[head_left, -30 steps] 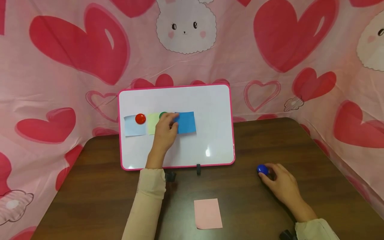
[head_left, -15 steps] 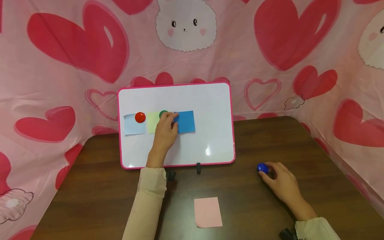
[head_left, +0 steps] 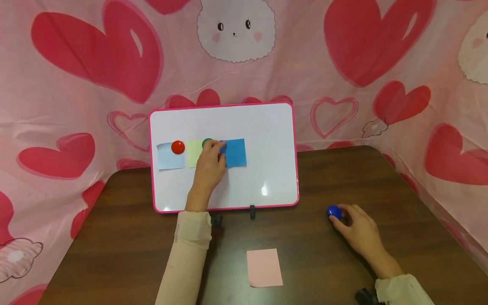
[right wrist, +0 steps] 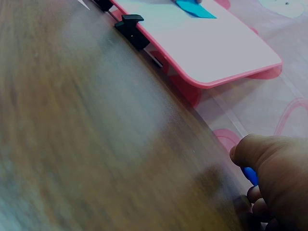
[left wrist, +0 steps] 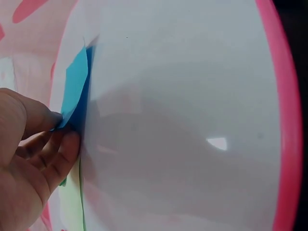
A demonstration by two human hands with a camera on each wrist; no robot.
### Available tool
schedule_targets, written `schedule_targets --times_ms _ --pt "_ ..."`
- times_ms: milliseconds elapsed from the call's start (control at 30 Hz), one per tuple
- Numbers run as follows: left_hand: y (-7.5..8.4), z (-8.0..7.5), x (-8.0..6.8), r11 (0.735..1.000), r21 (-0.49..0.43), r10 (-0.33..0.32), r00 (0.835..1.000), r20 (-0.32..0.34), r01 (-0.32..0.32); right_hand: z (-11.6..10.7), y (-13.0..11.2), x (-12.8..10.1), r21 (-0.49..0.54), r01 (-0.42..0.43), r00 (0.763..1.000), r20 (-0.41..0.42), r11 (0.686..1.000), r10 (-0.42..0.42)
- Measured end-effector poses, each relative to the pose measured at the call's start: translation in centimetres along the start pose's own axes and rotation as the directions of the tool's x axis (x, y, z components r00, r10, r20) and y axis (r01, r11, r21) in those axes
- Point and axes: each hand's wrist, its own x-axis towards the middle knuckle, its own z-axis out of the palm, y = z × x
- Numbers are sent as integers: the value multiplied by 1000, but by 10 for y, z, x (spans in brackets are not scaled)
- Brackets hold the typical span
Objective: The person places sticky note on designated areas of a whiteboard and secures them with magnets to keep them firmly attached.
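Note:
A pink-framed whiteboard (head_left: 267, 127) stands on the brown table (head_left: 324, 178). It carries a pale blue note under a red magnet (head_left: 178, 147), a yellow note under a green magnet (head_left: 206, 142), and a blue note (head_left: 235, 152). My left hand (head_left: 220, 149) pinches the blue note's left edge against the board. In the left wrist view, the thumb and a finger (left wrist: 70, 142) hold the blue note (left wrist: 75, 86) by its lower corner. My right hand (head_left: 339, 218) rests on the table to the right, its fingers curled round a blue magnet (head_left: 334, 212). The right wrist view shows this blue magnet (right wrist: 250, 175) under its fingers.
A pink note (head_left: 264, 267) lies flat on the table near the front edge. Black clips (right wrist: 130, 25) prop up the whiteboard's lower rim. Pink heart-print cloth (head_left: 95, 63) walls in the table at the back and both sides.
Both hands keep their places, the left on the blue note and the right on the blue magnet. Only the head view has shifted slightly.

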Motion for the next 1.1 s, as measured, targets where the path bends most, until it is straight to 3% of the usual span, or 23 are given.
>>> schedule_targets --times_ms 400,633,900,1100 --pt "4 4 -1 997 75 -6 1000 -6 7 -1 -1 0 2 -17 1000 0 1000 17" --pt "3 5 -1 995 97 16 999 -27 -13 -1 -2 -1 -1 -30 999 15 1000 30" --pt "1 8 -2 994 111 32 995 -96 -21 -1 -2 0 7 -18 1000 0 1000 18" --pt "1 8 -2 988 146 61 994 -90 -48 -1 -3 0 6 -27 1000 13 1000 27"
